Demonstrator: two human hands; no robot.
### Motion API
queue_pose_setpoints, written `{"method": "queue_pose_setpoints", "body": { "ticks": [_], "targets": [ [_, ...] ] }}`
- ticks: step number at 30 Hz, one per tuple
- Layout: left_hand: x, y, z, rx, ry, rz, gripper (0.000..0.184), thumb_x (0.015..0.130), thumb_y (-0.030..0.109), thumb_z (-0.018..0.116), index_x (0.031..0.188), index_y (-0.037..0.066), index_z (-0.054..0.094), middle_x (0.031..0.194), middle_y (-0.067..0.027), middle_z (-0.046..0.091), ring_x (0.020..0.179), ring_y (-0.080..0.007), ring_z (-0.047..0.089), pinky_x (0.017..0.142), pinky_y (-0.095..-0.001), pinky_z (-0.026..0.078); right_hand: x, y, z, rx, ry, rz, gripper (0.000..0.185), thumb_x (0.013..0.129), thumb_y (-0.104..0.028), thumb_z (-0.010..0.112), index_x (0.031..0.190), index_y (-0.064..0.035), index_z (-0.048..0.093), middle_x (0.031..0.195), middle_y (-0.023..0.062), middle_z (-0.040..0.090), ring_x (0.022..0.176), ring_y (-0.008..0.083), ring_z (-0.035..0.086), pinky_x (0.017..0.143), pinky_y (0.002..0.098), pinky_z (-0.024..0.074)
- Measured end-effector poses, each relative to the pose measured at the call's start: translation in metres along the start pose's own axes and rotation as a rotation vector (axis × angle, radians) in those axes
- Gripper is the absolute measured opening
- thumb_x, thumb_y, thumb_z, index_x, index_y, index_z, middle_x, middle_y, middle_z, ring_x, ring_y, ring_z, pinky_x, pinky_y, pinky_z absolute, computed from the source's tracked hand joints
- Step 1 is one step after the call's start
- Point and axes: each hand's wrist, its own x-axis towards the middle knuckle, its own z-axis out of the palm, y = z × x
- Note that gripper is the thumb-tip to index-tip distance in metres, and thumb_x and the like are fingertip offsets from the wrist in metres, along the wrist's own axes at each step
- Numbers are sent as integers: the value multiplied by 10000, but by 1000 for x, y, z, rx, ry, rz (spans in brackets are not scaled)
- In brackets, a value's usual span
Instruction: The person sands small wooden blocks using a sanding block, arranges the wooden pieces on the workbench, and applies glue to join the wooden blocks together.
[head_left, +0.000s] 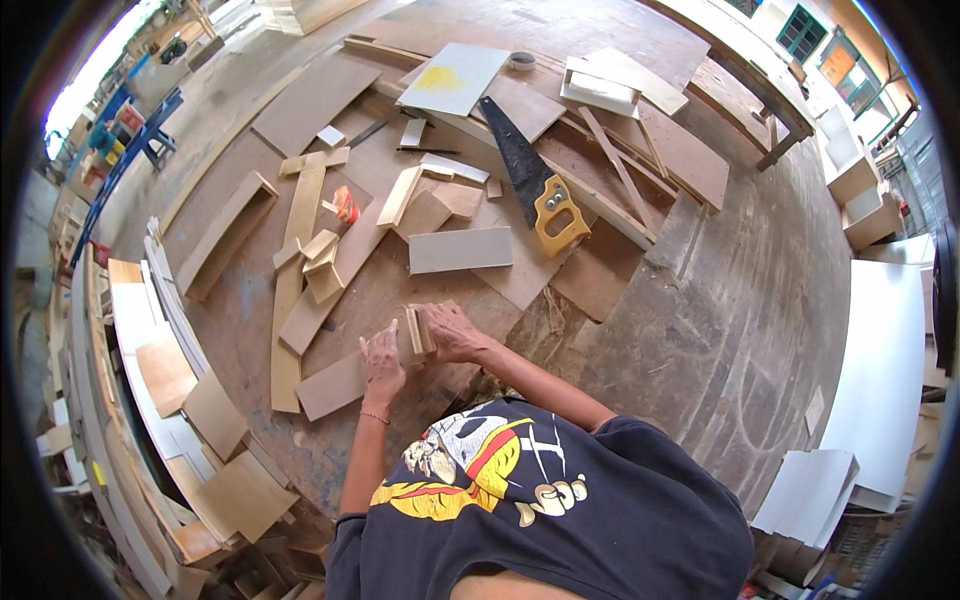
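Note:
My right hand (pixel 450 332) grips a small wooden block (pixel 416 330), which stands on edge over the worktop. My left hand (pixel 383 358) is just left of the block, fingers stretched out and apart from it. Under and beside the left hand lies a flat brown board (pixel 333 388). Beyond both hands lies a grey rectangular panel (pixel 460 250). To the left, several small wood offcuts (pixel 321 262) rest on a long board, near a red-and-white item (pixel 346 205) whose kind I cannot make out.
A handsaw (pixel 537 185) with a yellow handle lies at the upper right of the work area. A roll of tape (pixel 522 61) sits near a white panel (pixel 455 78) with a yellow stain. Stacked boards (pixel 215 480) line the left side, and white panels (pixel 875 370) stand at the right.

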Motion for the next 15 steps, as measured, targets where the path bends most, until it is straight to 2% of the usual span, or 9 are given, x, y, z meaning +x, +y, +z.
{"method": "queue_pose_setpoints", "body": {
  "ticks": [3, 5, 15],
  "targets": [
    [-2, -4, 5, 39, 29, -11, 828, 652, 213, 753, 1351, 52, 339, 1202, -95, 487, 1185, -246, 411, 1072, -543, 161, 2, 0, 5, -5, 65, -63, 986, 528, -417, 764, 1320, -31, 320, 1208, 158, 478, 1129, 306, 460, 891, 469, 367],
    [-5, -1, 5, 41, 46, -27, 831, 653, 223, 752, 1353, 54, 337, 1198, -94, 489, 1184, -245, 411, 1073, -545, 154, 2, -2, 5, -5, 29, -49, 959, 556, -374, 759, 1338, -56, 303, 1255, 155, 459, 1152, 305, 450, 915, 441, 357],
    [-2, 0, 0, -13, 64, -55, 843, 651, 272, 755, 1348, 44, 338, 1195, -104, 492, 1169, -262, 416, 1074, -551, 134, 8, -10, -2, -27, -74, 5, 955, 556, -305, 762, 1349, -69, 285, 1296, 146, 435, 1160, 319, 439, 884, 459, 360]
  ]
}}
